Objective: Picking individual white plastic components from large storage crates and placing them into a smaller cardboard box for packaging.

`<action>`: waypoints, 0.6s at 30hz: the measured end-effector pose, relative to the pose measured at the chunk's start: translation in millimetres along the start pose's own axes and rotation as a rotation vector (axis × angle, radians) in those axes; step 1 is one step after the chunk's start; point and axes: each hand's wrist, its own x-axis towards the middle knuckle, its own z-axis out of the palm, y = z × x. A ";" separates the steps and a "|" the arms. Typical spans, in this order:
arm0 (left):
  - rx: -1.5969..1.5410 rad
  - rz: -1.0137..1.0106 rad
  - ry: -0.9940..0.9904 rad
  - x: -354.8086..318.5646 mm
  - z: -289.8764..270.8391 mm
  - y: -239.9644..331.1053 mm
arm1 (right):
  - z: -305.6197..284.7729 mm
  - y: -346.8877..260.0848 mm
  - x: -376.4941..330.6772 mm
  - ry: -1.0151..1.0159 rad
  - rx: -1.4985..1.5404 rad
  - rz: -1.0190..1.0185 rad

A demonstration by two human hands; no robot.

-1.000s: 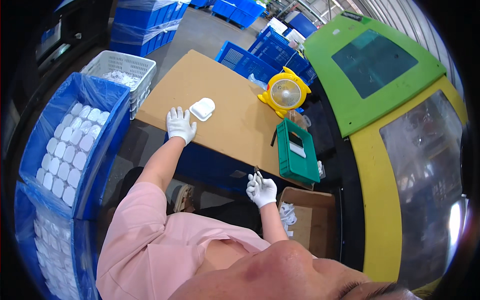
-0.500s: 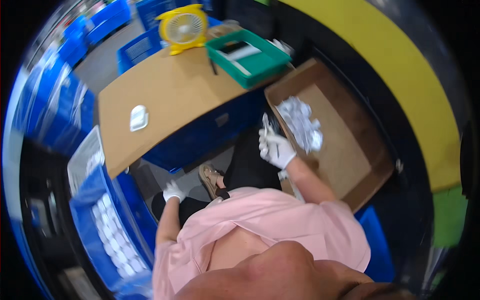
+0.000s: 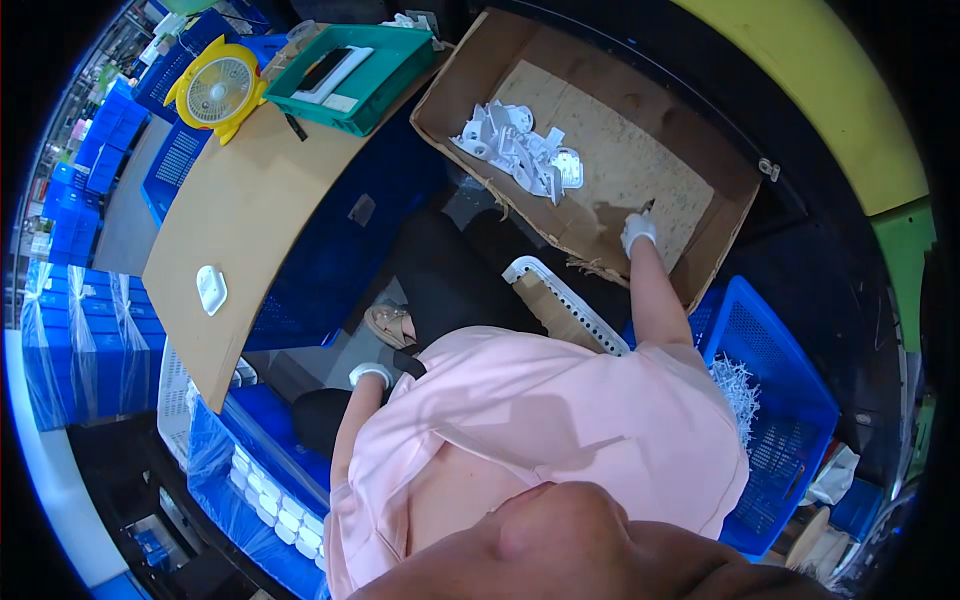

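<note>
Over the cardboard box (image 3: pixel 640 130), at two o'clock, the right hand (image 3: pixel 638 232) gripped a small tool (image 3: pixel 648 207), seemingly so its dark end stayed free; white pieces (image 3: pixel 515 145) lay heaped toward its ten o'clock. The left hand (image 3: pixel 371 375) (grip impossible to tell) hung at eight o'clock.

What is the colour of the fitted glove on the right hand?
The fitted glove is white, best seen in the head view.

The curled right hand (image 3: pixel 639 233) reaches outward, the left hand (image 3: pixel 371 375) closer in.
</note>
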 end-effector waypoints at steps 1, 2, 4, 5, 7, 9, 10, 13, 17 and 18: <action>-0.099 -0.053 0.036 28.5 95.5 -75.7 | 66.9 47.1 -35.8 -0.093 -0.046 0.108; -0.213 -0.102 0.093 74.6 140.1 -125.5 | 126.7 95.6 -65.5 -0.252 -0.478 0.162; -0.140 0.021 0.013 58.8 101.9 -60.8 | 92.4 67.3 -85.6 -0.174 -0.804 0.016; -0.124 0.055 -0.013 52.9 89.6 -48.7 | 93.6 62.7 -81.6 -0.269 -0.827 -0.033; -0.136 0.076 -0.051 38.8 79.3 -41.4 | 116.8 72.2 -88.5 -0.508 -0.909 -0.125; -0.175 0.078 -0.078 21.7 72.3 -36.5 | 150.7 92.6 -109.1 -0.705 -1.050 -0.216; -0.199 0.081 -0.090 10.6 68.1 -31.9 | 163.9 101.1 -116.4 -0.776 -1.140 -0.264; -0.239 0.123 -0.127 -7.8 48.3 -14.9 | 170.8 131.0 -79.6 -0.824 -1.639 -0.928; -0.337 0.119 -0.137 -16.6 33.8 -34.4 | 188.5 157.1 -111.2 -0.672 -1.868 -0.793; -0.349 0.138 -0.139 -14.3 28.9 -37.1 | 183.9 158.2 -109.2 -0.656 -1.800 -0.786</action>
